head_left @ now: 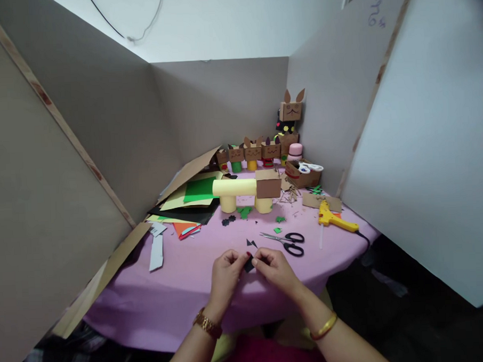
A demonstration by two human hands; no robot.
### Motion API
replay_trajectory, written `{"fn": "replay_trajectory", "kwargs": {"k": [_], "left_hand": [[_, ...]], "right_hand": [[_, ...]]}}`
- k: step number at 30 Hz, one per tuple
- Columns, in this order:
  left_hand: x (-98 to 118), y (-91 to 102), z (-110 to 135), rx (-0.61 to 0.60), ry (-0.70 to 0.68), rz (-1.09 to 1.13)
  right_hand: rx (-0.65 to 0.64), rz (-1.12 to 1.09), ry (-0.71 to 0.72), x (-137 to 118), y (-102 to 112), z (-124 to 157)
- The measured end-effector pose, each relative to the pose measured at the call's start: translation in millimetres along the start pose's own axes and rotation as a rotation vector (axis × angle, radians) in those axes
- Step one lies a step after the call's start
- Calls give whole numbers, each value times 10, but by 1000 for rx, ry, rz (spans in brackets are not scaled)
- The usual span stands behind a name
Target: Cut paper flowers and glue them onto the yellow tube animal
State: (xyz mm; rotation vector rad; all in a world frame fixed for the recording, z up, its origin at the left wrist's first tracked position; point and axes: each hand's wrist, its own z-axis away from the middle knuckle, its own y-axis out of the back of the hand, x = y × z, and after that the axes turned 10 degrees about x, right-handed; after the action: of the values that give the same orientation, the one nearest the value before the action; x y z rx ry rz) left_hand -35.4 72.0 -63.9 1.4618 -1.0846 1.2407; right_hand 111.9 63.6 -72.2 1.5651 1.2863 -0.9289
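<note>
Between my two hands, close to the table's near edge, is a small piece of black paper [249, 265]. My left hand [226, 275] pinches its left side, and my right hand [275, 270] pinches the right side. Just beyond my fingertips lie small black paper triangles [250, 243]. Black-handled scissors [288, 242] rest slightly open to the right of them. Farther back stands a pale yellow paper-tube body on tube legs [234, 187], with a brown cardboard box [268, 184] at its right end.
Coloured paper sheets [199, 189] are stacked at left. A yellow glue gun [335, 219] lies at right beside a cardboard strip [312, 200]. Several box-headed cardboard figures [253, 151] and a carton holding white scissors [305, 178] stand at the back. Grey partitions [222, 102] enclose the purple-covered table [170, 301].
</note>
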Motion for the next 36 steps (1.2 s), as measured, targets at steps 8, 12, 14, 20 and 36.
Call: {"fn": "replay_trajectory", "kwargs": {"k": [8, 12, 14, 20, 36], "left_hand": [[23, 30, 13, -17, -14, 66], [-1, 31, 27, -36, -25, 53], [-6, 25, 21, -35, -22, 53], [30, 32, 28, -120, 10, 77], [73, 27, 53, -61, 46, 102]], "right_hand": [[68, -65, -62, 21, -3, -1], [76, -65, -67, 0, -26, 2], [86, -63, -67, -1, -29, 2], [106, -103, -81, 5, -10, 8], [89, -109, -64, 15, -33, 2]]}}
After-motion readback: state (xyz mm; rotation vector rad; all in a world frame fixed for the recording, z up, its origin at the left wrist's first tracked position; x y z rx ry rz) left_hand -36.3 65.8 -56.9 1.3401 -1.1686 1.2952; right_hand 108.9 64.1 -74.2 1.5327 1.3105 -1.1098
